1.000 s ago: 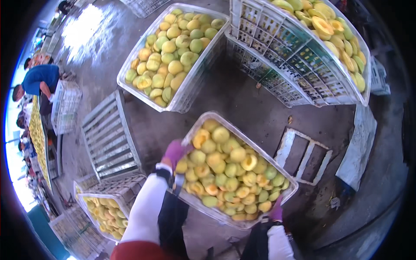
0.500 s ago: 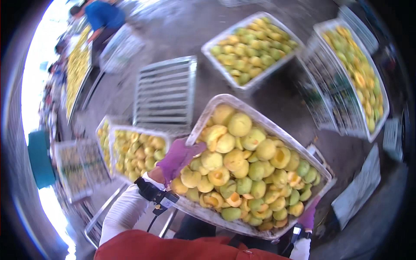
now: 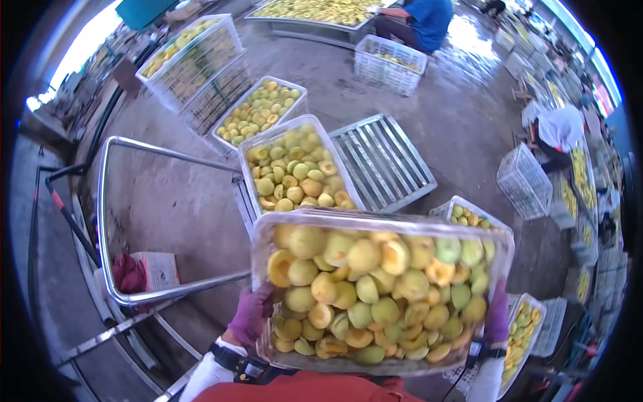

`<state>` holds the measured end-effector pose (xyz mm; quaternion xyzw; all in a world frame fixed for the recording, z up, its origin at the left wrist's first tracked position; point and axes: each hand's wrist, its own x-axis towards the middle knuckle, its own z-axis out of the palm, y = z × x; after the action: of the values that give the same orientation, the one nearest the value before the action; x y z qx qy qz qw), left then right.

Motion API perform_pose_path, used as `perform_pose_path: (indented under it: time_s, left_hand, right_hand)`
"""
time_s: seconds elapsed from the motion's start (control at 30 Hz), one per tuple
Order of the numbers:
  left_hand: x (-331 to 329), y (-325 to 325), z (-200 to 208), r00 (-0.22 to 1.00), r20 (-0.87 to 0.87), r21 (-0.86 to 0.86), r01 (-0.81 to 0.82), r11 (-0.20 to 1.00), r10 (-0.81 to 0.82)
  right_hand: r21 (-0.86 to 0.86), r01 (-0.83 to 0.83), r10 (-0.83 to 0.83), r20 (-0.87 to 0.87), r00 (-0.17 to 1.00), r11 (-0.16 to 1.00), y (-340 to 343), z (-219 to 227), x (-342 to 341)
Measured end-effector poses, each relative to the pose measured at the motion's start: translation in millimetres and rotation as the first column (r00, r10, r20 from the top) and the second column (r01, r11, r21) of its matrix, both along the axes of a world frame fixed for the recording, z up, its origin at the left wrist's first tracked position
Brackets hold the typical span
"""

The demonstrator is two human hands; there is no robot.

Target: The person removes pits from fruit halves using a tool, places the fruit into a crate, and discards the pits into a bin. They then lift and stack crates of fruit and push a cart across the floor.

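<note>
A white plastic crate [image 3: 382, 220] full of halved yellow-green peaches or apricots [image 3: 365, 291] is held up in front of my body. My left hand [image 3: 251, 313], in a purple glove, is closed on its left side. On the opposite side my right hand [image 3: 497, 315], gloved the same way, grips the edge, its fingers partly hidden by the crate. Just beyond the held crate stands another crate of the same fruit [image 3: 298, 167], its near end covered by the one I carry.
A slatted metal rack [image 3: 383, 163] lies ahead on the floor. To the left runs a bent metal tube frame [image 3: 104, 208]. Stacked fruit crates [image 3: 201, 74] stand at far left. A person in blue [image 3: 429, 23] sits by a fruit-covered table [image 3: 308, 10]; another person [image 3: 561, 130] works at right.
My view has turned left, so the rack and the standing fruit crates appear farther right. The held crate has swung from slanted to nearly level across, with both hands still on it.
</note>
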<state>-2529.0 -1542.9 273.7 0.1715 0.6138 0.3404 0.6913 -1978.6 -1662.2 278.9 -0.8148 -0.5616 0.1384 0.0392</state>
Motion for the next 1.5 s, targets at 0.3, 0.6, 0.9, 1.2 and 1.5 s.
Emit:
perform_pose_path:
  time_s: [0.3,0.6,0.9,1.2,1.5]
  left_hand:
    - [19.9,-19.3,-1.6,0.715,-0.052,0.016,-0.698,0.716,0.698]
    - [43.1,-1.8,-2.0,0.326,-0.22,-0.157,-0.942,0.296,0.92]
    - [48.3,8.8,-9.5,0.142,-0.16,-0.19,-0.976,0.11,0.977]
    - [46.7,14.4,3.5,0.186,-0.29,-0.31,-0.946,0.092,0.939]
    - [93.4,29.8,-29.4,0.174,0.002,-0.266,-0.949,0.168,0.985]
  right_hand:
    - [0.138,-0.281,0.212,-0.944,0.253,0.95,431.0,52.2,-199.1]
    - [0.142,-0.688,0.642,-0.53,0.554,0.712,564.7,-27.7,-355.6]
    - [-0.28,-0.712,0.064,-0.908,0.415,0.643,586.3,-34.5,-315.5]
    - [-0.392,-0.726,0.238,-0.765,0.599,0.565,590.9,-22.8,-304.6]
    - [-0.148,-0.988,0.815,-0.577,0.054,-0.04,664.4,-14.0,-435.9]
